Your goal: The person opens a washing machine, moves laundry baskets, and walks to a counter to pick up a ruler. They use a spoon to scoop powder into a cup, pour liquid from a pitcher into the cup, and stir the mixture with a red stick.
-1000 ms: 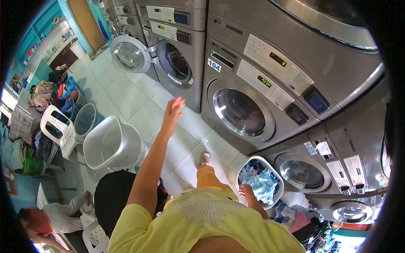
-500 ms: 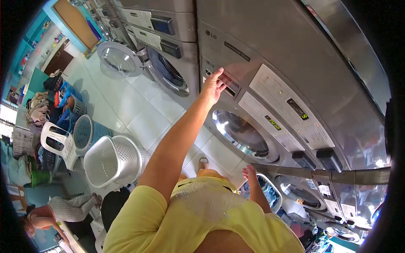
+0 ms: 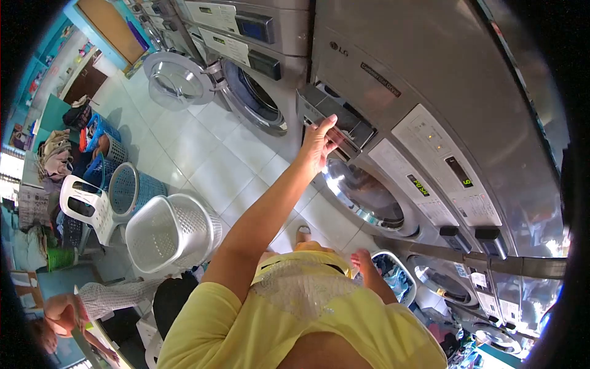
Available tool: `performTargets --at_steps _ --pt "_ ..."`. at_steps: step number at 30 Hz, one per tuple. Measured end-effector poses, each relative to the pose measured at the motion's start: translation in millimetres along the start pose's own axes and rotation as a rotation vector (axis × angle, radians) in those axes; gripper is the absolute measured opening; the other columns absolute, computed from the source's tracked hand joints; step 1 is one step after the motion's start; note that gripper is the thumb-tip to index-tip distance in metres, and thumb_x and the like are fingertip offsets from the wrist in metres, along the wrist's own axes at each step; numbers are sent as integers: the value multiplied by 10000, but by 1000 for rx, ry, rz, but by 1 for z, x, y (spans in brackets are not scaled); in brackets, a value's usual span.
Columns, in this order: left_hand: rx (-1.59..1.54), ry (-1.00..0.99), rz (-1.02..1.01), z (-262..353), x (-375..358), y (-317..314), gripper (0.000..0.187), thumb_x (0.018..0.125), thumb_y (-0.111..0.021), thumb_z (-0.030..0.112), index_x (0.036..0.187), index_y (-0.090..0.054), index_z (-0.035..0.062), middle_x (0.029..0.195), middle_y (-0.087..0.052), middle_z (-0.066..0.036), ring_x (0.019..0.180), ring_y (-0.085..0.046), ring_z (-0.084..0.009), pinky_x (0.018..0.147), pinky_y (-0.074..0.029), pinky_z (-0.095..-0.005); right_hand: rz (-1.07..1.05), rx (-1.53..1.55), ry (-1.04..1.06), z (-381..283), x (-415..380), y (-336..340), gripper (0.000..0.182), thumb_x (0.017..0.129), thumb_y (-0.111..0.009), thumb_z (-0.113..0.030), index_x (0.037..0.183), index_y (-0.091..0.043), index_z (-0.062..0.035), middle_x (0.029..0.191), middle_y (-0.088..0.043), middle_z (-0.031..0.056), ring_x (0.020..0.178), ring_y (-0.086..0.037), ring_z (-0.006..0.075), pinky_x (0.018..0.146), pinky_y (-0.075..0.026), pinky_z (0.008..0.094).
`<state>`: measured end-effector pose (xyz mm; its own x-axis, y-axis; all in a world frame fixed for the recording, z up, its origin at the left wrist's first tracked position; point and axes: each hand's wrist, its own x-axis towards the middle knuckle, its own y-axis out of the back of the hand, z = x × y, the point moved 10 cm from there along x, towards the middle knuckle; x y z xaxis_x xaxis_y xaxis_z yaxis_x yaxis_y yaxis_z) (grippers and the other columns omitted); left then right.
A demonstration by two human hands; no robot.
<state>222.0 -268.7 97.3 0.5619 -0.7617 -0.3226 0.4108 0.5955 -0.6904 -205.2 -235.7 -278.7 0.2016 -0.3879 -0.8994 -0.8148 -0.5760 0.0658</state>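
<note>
My left hand point(image 3: 321, 142) reaches out to the dryer-and-washer stack and grips the front edge of the pulled-out detergent drawer point(image 3: 335, 111), thumb on top. The drawer's inner compartments show. Beside it is the round glass door point(image 3: 369, 197) of the lower machine, closed. My right hand point(image 3: 361, 257) hangs low near my body, fingers loosely apart, with nothing seen in it. It is near a white basket point(image 3: 410, 289) with blue clothes inside.
An open washer door point(image 3: 178, 81) swings out over the tiled floor. White baskets point(image 3: 153, 237), a blue basket point(image 3: 144, 190) and a white chair point(image 3: 80, 195) stand to the left. Another person point(image 3: 64, 313) is at the lower left.
The detergent drawer, closed before, is now pulled out, with my left hand gripping its front. The view has shifted slightly. The other person has changed posture.
</note>
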Motion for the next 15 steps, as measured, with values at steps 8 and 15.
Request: performTargets --at_steps 8,15 --pt "-5 -3 28 13 -58 35 292 693 -666 295 769 -431 139 703 -477 17 659 -477 -97 686 -405 -293 -104 -71 209 -74 -14 -64 279 791 -491 -331 1003 -439 -157 865 -573 55 717 -545 177 597 -430 309" --pt "26 42 83 19 -109 63 236 765 -578 282 885 -425 148 891 -484 28 853 -466 -109 771 -384 -339 -347 93 205 -157 -51 -151 398 822 -397 -402 1124 -417 -144 1026 -542 73 894 -510 186 694 -401 330"
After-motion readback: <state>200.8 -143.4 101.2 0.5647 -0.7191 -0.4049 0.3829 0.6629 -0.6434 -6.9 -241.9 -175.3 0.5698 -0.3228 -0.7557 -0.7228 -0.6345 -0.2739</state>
